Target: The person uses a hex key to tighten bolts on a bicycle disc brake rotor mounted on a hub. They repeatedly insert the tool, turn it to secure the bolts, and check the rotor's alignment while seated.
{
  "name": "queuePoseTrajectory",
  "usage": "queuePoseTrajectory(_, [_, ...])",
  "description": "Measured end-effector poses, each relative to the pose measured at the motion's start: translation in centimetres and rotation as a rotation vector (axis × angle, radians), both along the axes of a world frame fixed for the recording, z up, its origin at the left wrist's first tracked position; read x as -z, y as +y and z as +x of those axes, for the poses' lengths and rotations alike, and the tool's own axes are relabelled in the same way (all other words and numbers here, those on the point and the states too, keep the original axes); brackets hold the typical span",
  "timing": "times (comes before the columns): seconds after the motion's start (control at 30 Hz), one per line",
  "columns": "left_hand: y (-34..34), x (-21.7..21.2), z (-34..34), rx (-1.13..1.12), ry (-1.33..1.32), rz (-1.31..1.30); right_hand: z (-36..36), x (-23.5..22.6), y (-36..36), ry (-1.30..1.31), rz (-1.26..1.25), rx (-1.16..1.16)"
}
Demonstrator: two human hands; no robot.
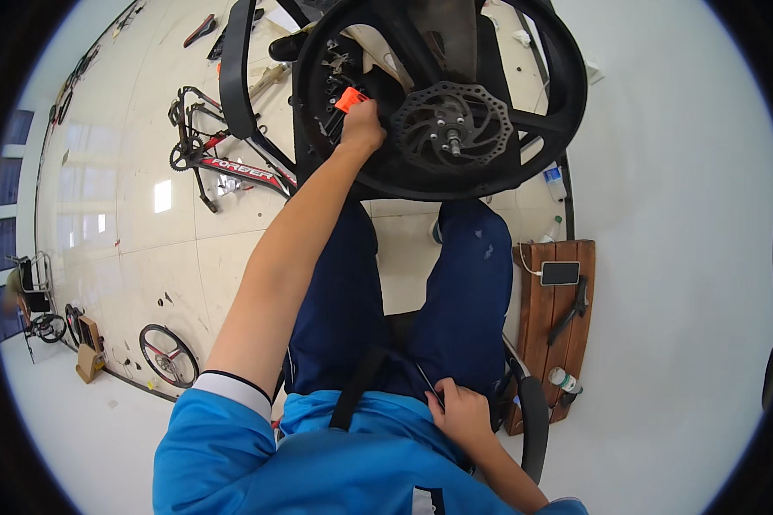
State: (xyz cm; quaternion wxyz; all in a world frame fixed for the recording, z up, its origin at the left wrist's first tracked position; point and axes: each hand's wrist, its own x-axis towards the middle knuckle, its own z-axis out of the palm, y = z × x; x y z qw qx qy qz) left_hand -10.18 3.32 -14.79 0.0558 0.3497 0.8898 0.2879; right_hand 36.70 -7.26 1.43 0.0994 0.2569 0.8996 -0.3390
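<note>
A black bicycle wheel (567,77) with thick spokes lies in front of me. At its hub sits a silver and black brake disc (412,150) with a threaded axle (454,142). My left hand (363,129) reaches in through a gap between spokes, its fingers closed on a bright orange piece (349,98) whose kind I cannot make out. Small dark and metal parts (335,81) lie beside that hand. Low in my lap, my right hand (462,415) is closed around a thin metal-shafted tool (424,375), mostly hidden by the fingers.
A wooden bench (537,343) at right holds a phone (560,273), a dark bracket-like part (569,313) and a white bottle (564,379). On the floor at left are a bicycle frame (240,169), a spoked wheel (168,355) and a saddle (199,30).
</note>
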Motion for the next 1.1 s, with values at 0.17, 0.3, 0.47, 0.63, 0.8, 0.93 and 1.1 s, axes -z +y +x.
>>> queuePoseTrajectory(0.17, [-1.9,-5.2,3.3,-0.13,-0.061,0.434,-0.6,-0.6,2.2,0.016,-0.351,0.11])
queuePoseTrajectory(0.3, [-6.0,-8.2,7.7,-0.292,-0.137,0.604,-2.4,-2.0,4.2,0.178,-0.581,0.367])
queuePoseTrajectory(0.47, [-13.0,-7.2,17.4,-0.172,-0.516,0.646,-3.7,-2.3,4.9,0.456,-0.852,0.571])
queuePoseTrajectory(0.63, [-16.8,-7.0,23.5,-0.052,-0.794,0.636,-3.6,-2.0,5.9,0.597,-0.936,0.514])
queuePoseTrajectory(0.8, [-18.4,-8.1,24.8,0.063,-0.955,0.549,-1.9,-2.2,5.8,0.611,-1.148,0.544])
queuePoseTrajectory(0.93, [-19.1,-7.7,26.7,0.099,-1.108,0.593,-1.8,-2.5,5.1,0.599,-1.214,0.512])
queuePoseTrajectory(1.1, [-20.3,-9.0,29.0,0.025,-1.247,0.683,-0.9,-1.2,4.1,0.682,-1.285,0.503])
